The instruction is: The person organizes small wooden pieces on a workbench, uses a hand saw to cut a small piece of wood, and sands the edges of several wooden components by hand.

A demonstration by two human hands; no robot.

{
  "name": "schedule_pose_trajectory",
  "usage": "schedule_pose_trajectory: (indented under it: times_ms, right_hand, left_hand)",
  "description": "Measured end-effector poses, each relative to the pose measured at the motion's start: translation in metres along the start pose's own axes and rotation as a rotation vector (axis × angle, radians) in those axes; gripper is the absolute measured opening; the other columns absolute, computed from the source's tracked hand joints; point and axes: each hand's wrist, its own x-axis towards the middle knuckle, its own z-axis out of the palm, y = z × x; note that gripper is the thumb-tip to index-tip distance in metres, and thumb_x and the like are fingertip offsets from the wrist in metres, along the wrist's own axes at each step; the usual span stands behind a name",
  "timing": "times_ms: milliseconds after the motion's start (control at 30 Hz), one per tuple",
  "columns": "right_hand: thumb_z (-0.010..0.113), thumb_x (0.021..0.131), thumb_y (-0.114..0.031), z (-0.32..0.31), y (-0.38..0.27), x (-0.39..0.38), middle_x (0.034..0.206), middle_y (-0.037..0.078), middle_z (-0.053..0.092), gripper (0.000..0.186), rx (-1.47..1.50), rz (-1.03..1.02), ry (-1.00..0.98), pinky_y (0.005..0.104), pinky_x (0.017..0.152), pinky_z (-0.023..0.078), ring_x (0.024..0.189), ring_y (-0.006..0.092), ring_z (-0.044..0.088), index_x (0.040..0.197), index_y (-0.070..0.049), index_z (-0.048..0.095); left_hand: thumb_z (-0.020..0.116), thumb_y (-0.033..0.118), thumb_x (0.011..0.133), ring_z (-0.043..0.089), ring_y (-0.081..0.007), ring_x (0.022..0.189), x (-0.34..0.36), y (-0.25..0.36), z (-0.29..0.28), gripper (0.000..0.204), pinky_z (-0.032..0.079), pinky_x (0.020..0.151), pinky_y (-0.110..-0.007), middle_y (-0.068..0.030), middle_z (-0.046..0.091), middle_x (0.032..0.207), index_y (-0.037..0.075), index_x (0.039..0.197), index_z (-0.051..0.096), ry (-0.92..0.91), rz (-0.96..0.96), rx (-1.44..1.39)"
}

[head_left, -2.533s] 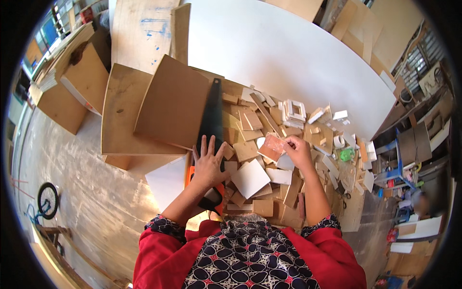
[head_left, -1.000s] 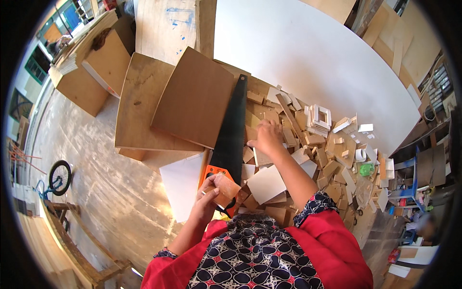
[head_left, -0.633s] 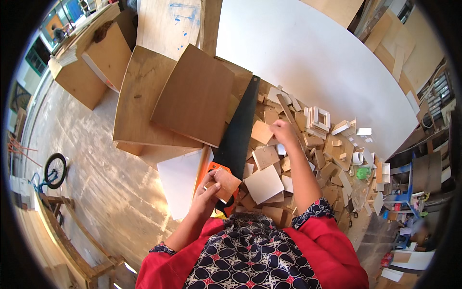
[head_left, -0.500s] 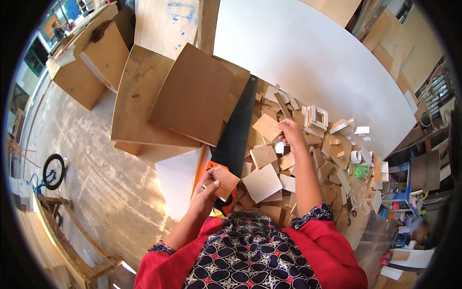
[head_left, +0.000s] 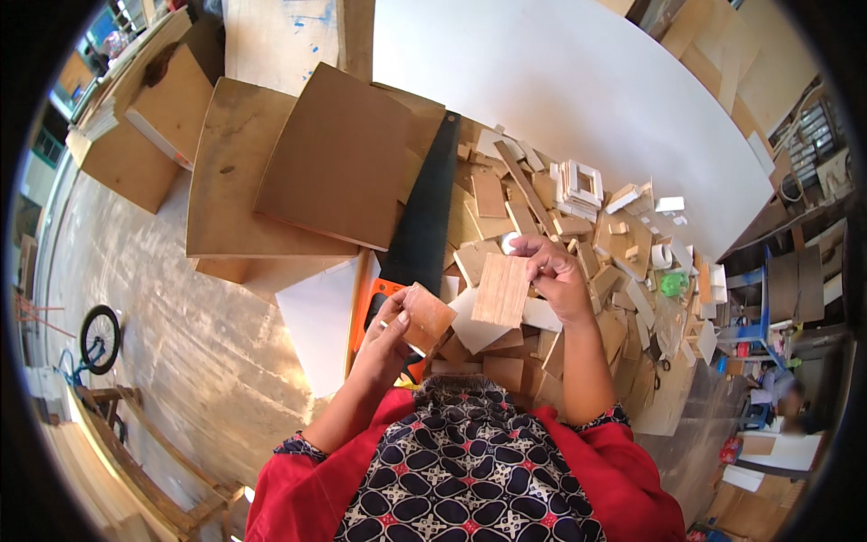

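My left hand [head_left: 384, 339] is closed on a reddish square wood piece [head_left: 428, 316], just above the orange handle [head_left: 380, 293] of a handsaw. My right hand [head_left: 548, 278] grips a pale, grained plywood square [head_left: 499, 294] by its edge, over a jumble of offcuts [head_left: 483, 191], some white, some bare wood. The two pieces are apart, side by side in front of me. The saw's dark blade [head_left: 426, 208] lies lengthwise between the offcuts and a brown board [head_left: 328, 158], which rests on a larger plywood panel [head_left: 225, 217].
A big white sheet [head_left: 560, 81] spans the back. Plywood stacks [head_left: 126, 167] stand at left, with a bicycle wheel [head_left: 97, 343] and wooden frame [head_left: 144, 443] below them. A green object [head_left: 673, 283] sits among the offcuts. A person [head_left: 781, 393] is at the far right.
The reddish piece passed from my right hand to my left, which has left the saw. My right hand has since taken a pale square from the pile and drawn it toward me.
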Motion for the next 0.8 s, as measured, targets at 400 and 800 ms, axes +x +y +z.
schedule_pose_trajectory:
  times_ms: [400,800]
  right_hand:
    - [0.044,0.071,0.013,-0.04,0.015,-0.057,0.099,0.01,0.067,0.019,-0.55,0.121,0.108,0.0254,0.074,0.045,0.083,0.0142,0.059,0.069,-0.002,0.055]
    - [0.068,0.079,-0.026,-0.012,0.044,0.05,0.106,0.015,0.066,0.036,-1.45,0.277,0.339,0.042,0.092,0.046,0.102,0.033,0.061,0.11,-0.008,0.064]
  left_hand:
    - [0.066,0.03,0.084,0.053,-0.0253,0.116,-0.001,-0.004,0.002,0.061,0.047,0.094,-0.04,-0.0093,0.05,0.125,0.009,0.135,0.039,-0.042,-0.086,0.039]
    - [0.065,0.012,0.083,0.051,-0.0224,0.117,-0.007,0.0,0.007,0.055,0.043,0.098,-0.036,-0.0082,0.051,0.126,0.007,0.133,0.044,-0.073,-0.153,0.08]
